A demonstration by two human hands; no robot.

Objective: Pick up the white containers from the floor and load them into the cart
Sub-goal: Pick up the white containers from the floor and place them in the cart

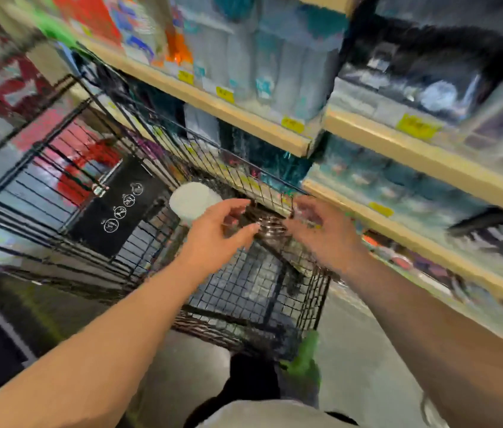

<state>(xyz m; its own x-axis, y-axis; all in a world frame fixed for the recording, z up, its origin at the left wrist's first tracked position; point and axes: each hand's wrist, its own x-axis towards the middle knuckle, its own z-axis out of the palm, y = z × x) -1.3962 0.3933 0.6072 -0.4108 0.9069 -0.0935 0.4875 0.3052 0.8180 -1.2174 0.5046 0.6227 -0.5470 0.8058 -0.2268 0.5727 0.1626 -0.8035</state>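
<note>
the white container (194,201) is up at the cart (238,288), over its wire basket, just up and to the left of the left hand (217,233). the left hand is the near one. the right hand (324,233) is off on the other side, well apart from the container.

the left fingers (234,204) are spread and a bit bent, with nothing between them. they point to the right, away from the container, so it sits by the back of the hand near the thumb. i cannot tell if it touches the hand. it looks like a round tub, but the blur hides which way it is tipped.

the right hand is too blurred to tell if its fingers hold something. between the two hands is a shiny clear stack (270,227), and i cannot tell what it is.

i think the container is going into the cart now, and the next one must come from the floor (352,350). no other white container shows there.

a black panel (120,205) on the cart has small white round pictures and no words i can read. the yellow tags (293,124) on the shelf (244,115) are too blurred to read. no brand can be read.
</note>
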